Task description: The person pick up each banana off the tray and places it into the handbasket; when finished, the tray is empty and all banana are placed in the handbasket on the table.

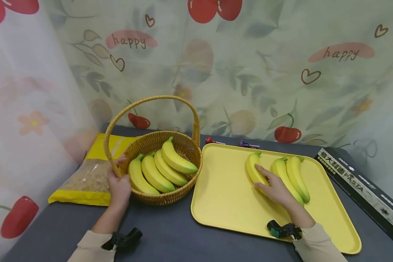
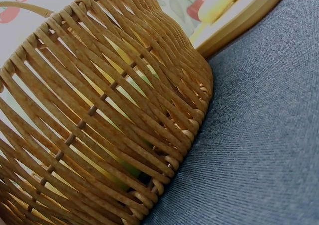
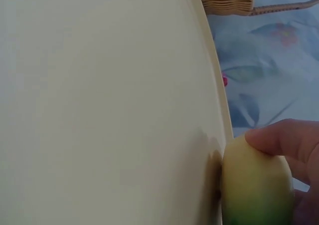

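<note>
My left hand [image 1: 119,186] grips the left side of a wicker basket [image 1: 165,199] where its tall handle [image 1: 150,99] meets the rim. Several yellow bananas [image 1: 155,174] with green tips lie side by side in the basket. In the left wrist view the woven wall [image 2: 114,100] fills much of the picture and the hand is mostly hidden. On the yellow tray [image 1: 226,196], my right hand [image 1: 276,187] holds the leftmost of three bananas [image 1: 253,168] between thumb and fingers. The right wrist view shows this banana [image 3: 256,185] close up. Two other bananas [image 1: 294,174] lie just right of it.
A yellow bag [image 1: 85,178] with a clear window lies left of the basket. Red and purple wrapped lollipops [image 1: 247,145] sit behind the tray. A long black pasta box [image 1: 363,189] lies along the tray's right side. A printed curtain hangs behind the dark table [image 1: 170,233].
</note>
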